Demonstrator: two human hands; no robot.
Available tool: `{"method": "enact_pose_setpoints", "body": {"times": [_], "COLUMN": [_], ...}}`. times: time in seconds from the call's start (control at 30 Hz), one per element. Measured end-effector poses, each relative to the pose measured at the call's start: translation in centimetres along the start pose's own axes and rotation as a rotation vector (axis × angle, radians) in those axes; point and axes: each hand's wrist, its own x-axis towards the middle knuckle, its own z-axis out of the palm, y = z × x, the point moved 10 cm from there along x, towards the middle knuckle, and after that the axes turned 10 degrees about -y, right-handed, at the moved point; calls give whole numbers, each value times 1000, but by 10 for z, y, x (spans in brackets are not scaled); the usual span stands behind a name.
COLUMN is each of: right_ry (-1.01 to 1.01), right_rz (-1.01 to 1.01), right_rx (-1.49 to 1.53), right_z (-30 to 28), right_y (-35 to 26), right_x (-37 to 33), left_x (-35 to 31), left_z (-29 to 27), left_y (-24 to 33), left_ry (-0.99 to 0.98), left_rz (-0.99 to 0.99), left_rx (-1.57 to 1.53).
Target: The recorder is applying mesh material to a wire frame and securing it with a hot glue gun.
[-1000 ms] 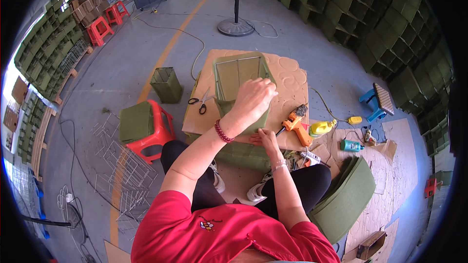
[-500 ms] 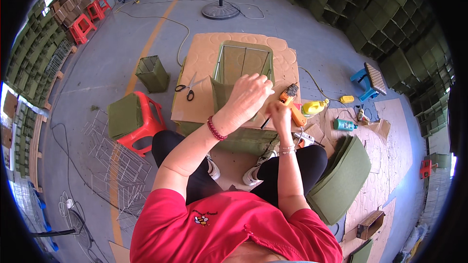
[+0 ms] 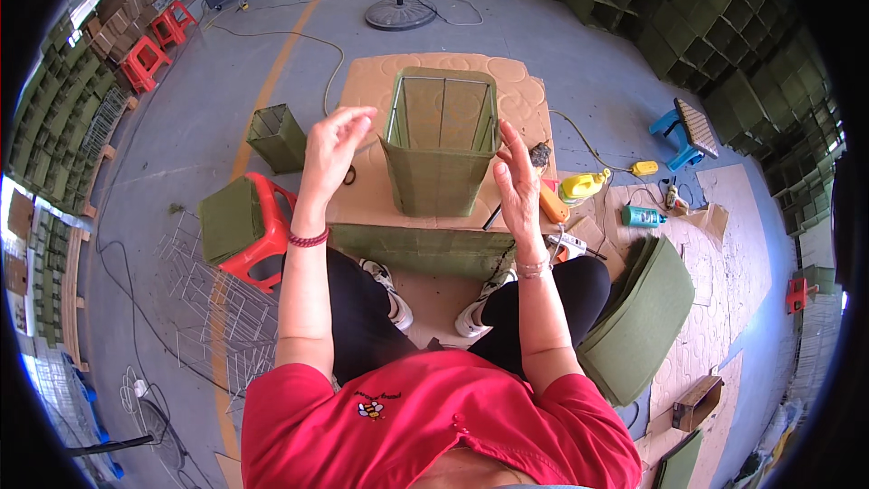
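Note:
A green felt bin (image 3: 433, 177) with a wire frame inside its rim stands upright on a cardboard-topped box (image 3: 516, 86) before me. My left hand (image 3: 331, 152) is raised to the left of the bin, apart from it, fingers stretched and holding nothing. On the other side my right hand (image 3: 518, 183) is open beside the bin's right wall, fingers up near the rim; whether they touch it I cannot tell. Just beyond that hand lies an orange tool (image 3: 552, 206), partly hidden by it. The scissors (image 3: 349, 176) show only one handle loop behind my left hand.
A smaller green bin (image 3: 277, 139) and a red stool (image 3: 272, 234) with green felt stand at left, near wire frames (image 3: 226, 294). At right are a yellow bottle (image 3: 582, 186), a teal bottle (image 3: 643, 216), felt sheets (image 3: 643, 326) and a blue stool (image 3: 683, 145). Cables cross the floor.
My left hand has moved left off the bin. My right hand has let go of the orange tool and opened beside the bin. The bin's front wall now stands straight and uncovered.

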Motion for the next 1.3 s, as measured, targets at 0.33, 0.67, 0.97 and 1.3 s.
{"method": "enact_pose_setpoints", "body": {"times": [0.33,0.67,0.97,1.3], "right_ry": [-2,-22,506,28], "right_rz": [34,18,324,-95], "right_rx": [-41,-163,359,-465], "right_z": [-2,-8,-82,-20], "right_y": [4,-3,63,-30], "right_x": [0,13,-7,8], "left_x": [0,2,0,-3], "left_z": [38,32,29,35], "left_y": [-2,-1,-2,43], "left_ry": [-356,-370,-348,-302], "left_rz": [50,43,9,284], "left_rx": [-261,-165,-106,221]}}
